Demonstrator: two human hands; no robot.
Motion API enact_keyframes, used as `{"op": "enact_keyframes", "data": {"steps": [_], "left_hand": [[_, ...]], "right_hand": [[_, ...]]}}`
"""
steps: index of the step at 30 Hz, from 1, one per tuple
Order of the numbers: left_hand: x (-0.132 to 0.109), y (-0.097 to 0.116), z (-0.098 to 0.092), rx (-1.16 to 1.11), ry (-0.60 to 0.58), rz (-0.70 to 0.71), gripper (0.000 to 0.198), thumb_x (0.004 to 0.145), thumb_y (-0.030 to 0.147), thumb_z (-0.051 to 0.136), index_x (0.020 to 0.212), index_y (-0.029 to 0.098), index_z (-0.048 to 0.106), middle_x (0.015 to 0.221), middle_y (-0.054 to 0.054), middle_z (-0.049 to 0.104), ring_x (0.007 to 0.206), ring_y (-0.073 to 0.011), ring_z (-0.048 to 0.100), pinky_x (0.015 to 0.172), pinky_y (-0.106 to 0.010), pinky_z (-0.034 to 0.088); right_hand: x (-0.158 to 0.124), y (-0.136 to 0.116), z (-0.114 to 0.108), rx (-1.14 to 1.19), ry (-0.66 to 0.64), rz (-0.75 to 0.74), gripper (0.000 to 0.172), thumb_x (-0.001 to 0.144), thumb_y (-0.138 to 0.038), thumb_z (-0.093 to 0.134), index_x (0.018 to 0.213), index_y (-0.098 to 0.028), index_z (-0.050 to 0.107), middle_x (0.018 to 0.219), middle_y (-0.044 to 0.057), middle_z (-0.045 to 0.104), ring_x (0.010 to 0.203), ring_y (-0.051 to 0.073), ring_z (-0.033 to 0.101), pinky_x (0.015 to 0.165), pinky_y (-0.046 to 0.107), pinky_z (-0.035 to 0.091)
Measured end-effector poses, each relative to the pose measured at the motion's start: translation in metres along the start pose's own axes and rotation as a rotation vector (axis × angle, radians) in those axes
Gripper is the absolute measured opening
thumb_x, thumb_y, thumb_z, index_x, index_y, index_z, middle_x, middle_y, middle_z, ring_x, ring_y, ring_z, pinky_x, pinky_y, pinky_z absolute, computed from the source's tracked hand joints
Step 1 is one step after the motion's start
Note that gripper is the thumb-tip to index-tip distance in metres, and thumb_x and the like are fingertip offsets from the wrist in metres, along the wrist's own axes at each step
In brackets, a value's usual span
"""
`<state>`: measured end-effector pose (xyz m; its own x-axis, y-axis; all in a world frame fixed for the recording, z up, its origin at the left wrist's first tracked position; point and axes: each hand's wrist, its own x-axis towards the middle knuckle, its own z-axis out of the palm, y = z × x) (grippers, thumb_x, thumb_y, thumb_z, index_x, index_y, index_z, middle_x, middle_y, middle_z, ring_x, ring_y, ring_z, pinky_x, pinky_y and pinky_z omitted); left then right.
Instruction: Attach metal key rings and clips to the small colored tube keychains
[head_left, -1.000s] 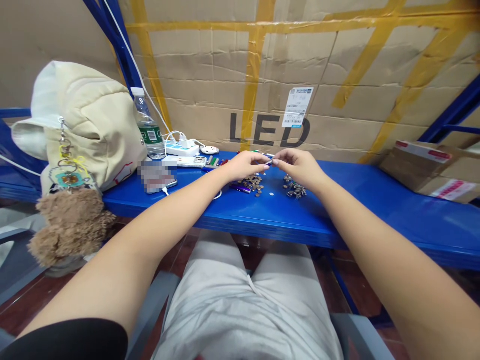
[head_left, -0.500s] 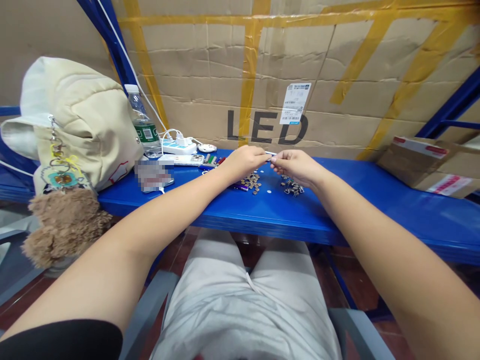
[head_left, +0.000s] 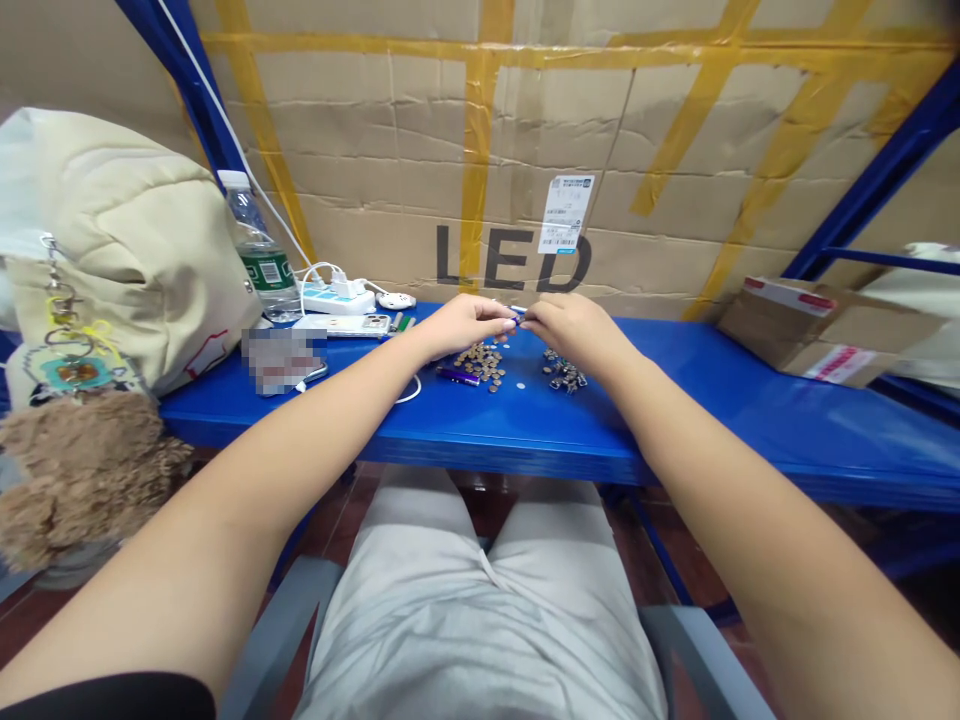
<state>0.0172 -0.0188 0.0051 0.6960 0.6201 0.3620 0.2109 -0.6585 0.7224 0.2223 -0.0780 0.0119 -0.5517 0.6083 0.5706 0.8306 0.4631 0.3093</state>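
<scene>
My left hand (head_left: 465,325) and my right hand (head_left: 574,335) meet above a blue metal shelf (head_left: 675,400), their fingertips pinching a small slim cylindrical part (head_left: 518,311) from either side. The part is mostly hidden by my fingers, so I cannot tell exactly what it is. Just below my left hand lies a pile of small brown discs (head_left: 480,365), with a purple cylinder (head_left: 458,376) beside it. A pile of small metal fittings (head_left: 563,373) lies below my right hand.
A white power strip (head_left: 337,298), a phone (head_left: 343,324) and a water bottle (head_left: 261,254) stand left of my hands, near a cream padded bag (head_left: 120,240) with a plush charm (head_left: 82,475). A cardboard box (head_left: 821,333) lies at the right of the shelf.
My fingertips have drawn closer around the slim part, hiding more of it. The whole scene has shifted left in view as my head turned slightly right.
</scene>
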Motion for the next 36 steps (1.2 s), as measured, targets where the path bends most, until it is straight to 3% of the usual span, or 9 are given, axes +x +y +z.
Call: {"op": "enact_keyframes", "data": {"steps": [6, 12, 15, 18, 20, 22, 25, 29, 36], "left_hand": [[-0.006, 0.009, -0.004, 0.100, -0.033, 0.002, 0.029, 0.082, 0.037, 0.063, 0.103, 0.019, 0.073, 0.103, -0.006, 0.074, 0.094, -0.0174, 0.065, 0.092, -0.035, 0.049], [-0.004, 0.011, 0.002, 0.213, -0.031, 0.048, 0.025, 0.082, 0.032, 0.063, 0.101, 0.019, 0.074, 0.100, -0.004, 0.074, 0.094, -0.0180, 0.066, 0.091, -0.034, 0.049], [0.002, 0.011, 0.007, 0.188, 0.109, 0.081, 0.026, 0.085, 0.031, 0.060, 0.104, 0.017, 0.072, 0.103, -0.006, 0.073, 0.093, -0.0171, 0.066, 0.089, -0.033, 0.050], [0.006, 0.007, 0.006, 0.132, 0.218, 0.047, 0.029, 0.088, 0.029, 0.055, 0.109, 0.014, 0.068, 0.104, -0.008, 0.072, 0.088, -0.0153, 0.067, 0.086, -0.032, 0.051], [0.006, 0.002, 0.003, 0.138, 0.204, -0.006, 0.027, 0.088, 0.028, 0.055, 0.108, 0.014, 0.066, 0.102, -0.009, 0.072, 0.085, -0.0146, 0.067, 0.084, -0.032, 0.051], [0.005, -0.003, 0.000, 0.156, 0.189, -0.029, 0.026, 0.088, 0.028, 0.055, 0.107, 0.014, 0.066, 0.101, -0.008, 0.072, 0.085, -0.0145, 0.067, 0.083, -0.031, 0.051], [0.003, -0.005, -0.002, 0.176, 0.198, -0.031, 0.025, 0.088, 0.028, 0.054, 0.106, 0.015, 0.065, 0.100, -0.008, 0.072, 0.086, -0.0147, 0.067, 0.083, -0.030, 0.051], [0.001, 0.000, 0.000, 0.216, 0.169, -0.048, 0.025, 0.087, 0.029, 0.057, 0.105, 0.016, 0.066, 0.101, -0.007, 0.072, 0.090, -0.0165, 0.066, 0.084, -0.031, 0.050], [-0.002, 0.004, 0.002, 0.278, 0.147, -0.031, 0.024, 0.085, 0.031, 0.059, 0.103, 0.017, 0.068, 0.103, -0.007, 0.072, 0.093, -0.0177, 0.065, 0.085, -0.032, 0.049]], "right_hand": [[-0.002, -0.001, -0.007, -0.177, -0.031, -0.088, 0.032, 0.097, -0.030, 0.040, 0.084, -0.018, 0.067, 0.079, 0.010, 0.068, 0.077, 0.021, 0.054, 0.067, 0.032, 0.031], [-0.002, 0.000, -0.002, -0.065, -0.127, -0.061, 0.030, 0.094, -0.028, 0.043, 0.085, -0.018, 0.070, 0.075, 0.010, 0.067, 0.071, 0.020, 0.055, 0.067, 0.032, 0.033], [-0.002, 0.012, -0.002, 0.070, -0.104, 0.089, 0.034, 0.095, -0.034, 0.040, 0.090, -0.018, 0.070, 0.082, 0.009, 0.070, 0.076, 0.020, 0.059, 0.067, 0.030, 0.035], [-0.013, 0.039, -0.003, 0.203, -0.023, 0.392, 0.035, 0.094, -0.036, 0.038, 0.098, -0.017, 0.068, 0.091, 0.008, 0.072, 0.081, 0.020, 0.062, 0.068, 0.028, 0.040], [-0.025, 0.061, -0.002, 0.169, -0.099, 0.553, 0.028, 0.088, -0.034, 0.049, 0.095, -0.017, 0.070, 0.093, 0.009, 0.072, 0.084, 0.022, 0.063, 0.070, 0.029, 0.042], [-0.038, 0.080, 0.000, 0.132, -0.270, 0.630, 0.023, 0.082, -0.030, 0.056, 0.090, -0.016, 0.072, 0.093, 0.010, 0.073, 0.085, 0.023, 0.064, 0.071, 0.030, 0.044], [-0.046, 0.093, 0.010, 0.112, -0.422, 0.685, 0.022, 0.079, -0.027, 0.058, 0.091, -0.018, 0.074, 0.093, 0.008, 0.074, 0.082, 0.022, 0.065, 0.070, 0.029, 0.045], [-0.039, 0.095, 0.031, 0.034, -0.475, 0.677, 0.028, 0.080, -0.036, 0.059, 0.097, -0.019, 0.074, 0.099, 0.010, 0.073, 0.089, 0.023, 0.066, 0.073, 0.029, 0.046], [-0.029, 0.100, 0.054, -0.036, -0.599, 0.845, 0.037, 0.082, -0.044, 0.060, 0.093, -0.011, 0.073, 0.096, 0.021, 0.071, 0.089, 0.028, 0.067, 0.071, 0.034, 0.048]]}}
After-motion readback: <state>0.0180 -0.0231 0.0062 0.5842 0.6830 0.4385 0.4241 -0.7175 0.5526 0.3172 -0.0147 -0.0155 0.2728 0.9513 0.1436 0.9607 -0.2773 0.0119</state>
